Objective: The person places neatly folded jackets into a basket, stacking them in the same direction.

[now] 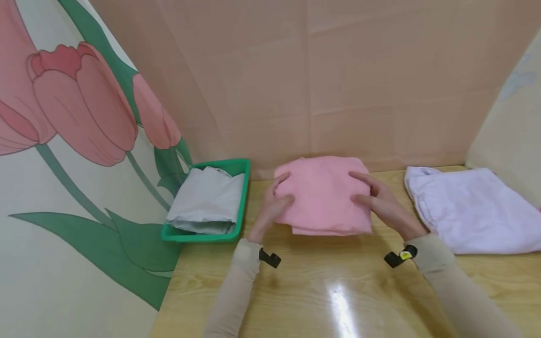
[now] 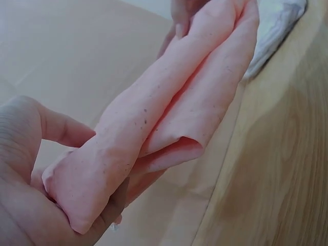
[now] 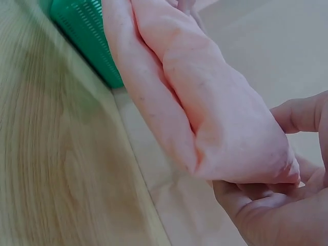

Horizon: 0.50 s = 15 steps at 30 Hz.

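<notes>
Over the wooden tabletop point(image 1: 296, 300), near its back edge, left hand point(image 1: 270, 204) and right hand point(image 1: 385, 203) grip the folded pink cloth point(image 1: 323, 192) between parted fingers, seemingly yet to be placed, while a grey bundle point(image 1: 211, 195) sits in the back-left green basket point(image 1: 203, 238) and a lilac cloth point(image 1: 477, 211) lies outside, back right.

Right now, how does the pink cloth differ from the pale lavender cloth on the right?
The pink cloth is gripped by the left hand and right hand; the lavender cloth lies untouched on the table. The pink cloth is a compact bundle; the lavender cloth spreads wider. Both look folded.
</notes>
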Each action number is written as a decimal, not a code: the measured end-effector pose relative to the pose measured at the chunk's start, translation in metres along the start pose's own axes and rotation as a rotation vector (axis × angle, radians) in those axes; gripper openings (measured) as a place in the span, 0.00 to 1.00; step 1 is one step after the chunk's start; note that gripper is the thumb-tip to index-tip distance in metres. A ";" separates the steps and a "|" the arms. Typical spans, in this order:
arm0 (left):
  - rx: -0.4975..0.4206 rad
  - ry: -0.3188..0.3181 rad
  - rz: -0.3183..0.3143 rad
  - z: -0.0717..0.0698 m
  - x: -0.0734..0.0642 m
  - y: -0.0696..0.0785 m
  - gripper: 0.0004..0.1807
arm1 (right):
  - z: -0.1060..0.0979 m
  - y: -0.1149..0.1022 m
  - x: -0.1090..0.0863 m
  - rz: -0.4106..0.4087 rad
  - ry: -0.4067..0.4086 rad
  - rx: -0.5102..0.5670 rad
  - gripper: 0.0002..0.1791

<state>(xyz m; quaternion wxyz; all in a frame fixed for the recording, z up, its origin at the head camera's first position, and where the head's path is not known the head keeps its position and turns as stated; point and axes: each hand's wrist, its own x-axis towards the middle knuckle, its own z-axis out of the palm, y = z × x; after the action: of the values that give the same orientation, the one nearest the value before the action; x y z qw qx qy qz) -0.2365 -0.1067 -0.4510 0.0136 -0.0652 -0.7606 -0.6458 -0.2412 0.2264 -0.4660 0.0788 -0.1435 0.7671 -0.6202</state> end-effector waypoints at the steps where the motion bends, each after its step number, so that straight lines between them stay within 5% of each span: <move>1: -0.002 -0.002 0.006 -0.003 0.000 0.001 0.39 | 0.002 -0.001 0.002 -0.006 -0.004 0.008 0.40; 15: 0.025 0.033 0.081 -0.056 0.001 0.008 0.38 | 0.038 -0.020 0.031 -0.057 -0.044 0.093 0.39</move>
<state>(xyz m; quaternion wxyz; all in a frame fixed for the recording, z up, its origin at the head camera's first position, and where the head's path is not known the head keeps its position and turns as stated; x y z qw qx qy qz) -0.2397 -0.1606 -0.4334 0.0531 -0.0850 -0.7650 -0.6361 -0.2565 0.1775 -0.4530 0.0845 -0.1754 0.7310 -0.6540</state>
